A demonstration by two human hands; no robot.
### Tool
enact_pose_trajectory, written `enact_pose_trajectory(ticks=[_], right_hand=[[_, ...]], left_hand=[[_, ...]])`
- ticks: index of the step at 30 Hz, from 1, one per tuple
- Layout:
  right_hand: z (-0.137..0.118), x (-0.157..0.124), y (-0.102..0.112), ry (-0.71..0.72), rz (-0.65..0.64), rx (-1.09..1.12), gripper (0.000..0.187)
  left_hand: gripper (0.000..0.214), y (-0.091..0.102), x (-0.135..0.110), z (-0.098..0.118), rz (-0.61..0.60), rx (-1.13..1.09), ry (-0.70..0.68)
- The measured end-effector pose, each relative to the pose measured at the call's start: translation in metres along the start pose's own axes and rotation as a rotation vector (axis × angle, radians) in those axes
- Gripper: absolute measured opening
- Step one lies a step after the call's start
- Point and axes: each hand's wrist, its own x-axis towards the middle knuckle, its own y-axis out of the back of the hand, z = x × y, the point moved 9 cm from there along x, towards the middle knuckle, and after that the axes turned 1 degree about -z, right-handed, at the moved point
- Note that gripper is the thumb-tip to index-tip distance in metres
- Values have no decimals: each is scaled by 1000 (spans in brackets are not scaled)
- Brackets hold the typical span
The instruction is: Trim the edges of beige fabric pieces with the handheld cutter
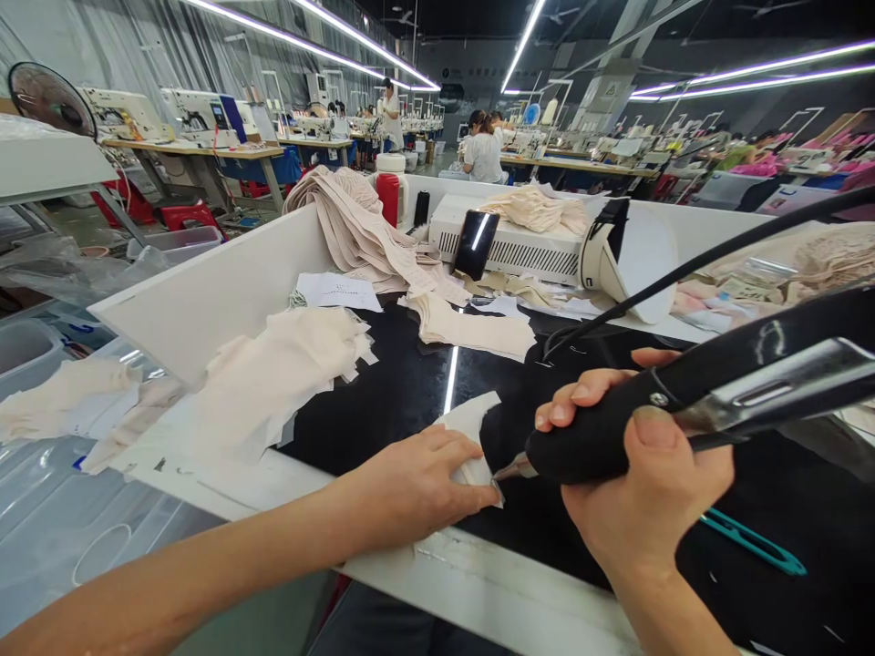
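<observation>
My left hand [424, 483] pinches a small pale cloth piece [471, 419] against the black tabletop [403, 392]. In my right hand [649, 492] is a thick black corded hand tool [588, 428] with a shiny metal lever along its side. Its narrow metal tip points left and reaches the cloth's edge by my left fingertips; whether it touches is too fine to tell. Beyond my left hand lies a stack of cream cloth pieces [273, 364]. Another cream strip [471, 328] rests farther back on the black surface.
White walls [205, 282] border the table. Behind stand a phone [477, 244], a red bottle [387, 196] and a white lamp-like shade [635, 264]. The tool's black cable [711, 260] arcs across the right. A teal slotted tool [752, 542] lies near my right wrist. People sit at distant sewing machines.
</observation>
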Motion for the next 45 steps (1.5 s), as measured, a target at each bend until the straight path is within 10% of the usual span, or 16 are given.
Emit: enact_pose_trajectory(ticks=[16, 27, 45], right_hand=[[12, 9, -5, -5, 31, -23, 39], [-6, -6, -2, -5, -47, -5, 37], [-6, -11, -1, -9, -25, -15, 42]], left_hand=[[25, 3, 3, -1, 23, -8, 19], [31, 10, -6, 39, 2, 37, 112], [24, 2, -3, -8, -46, -135, 21]])
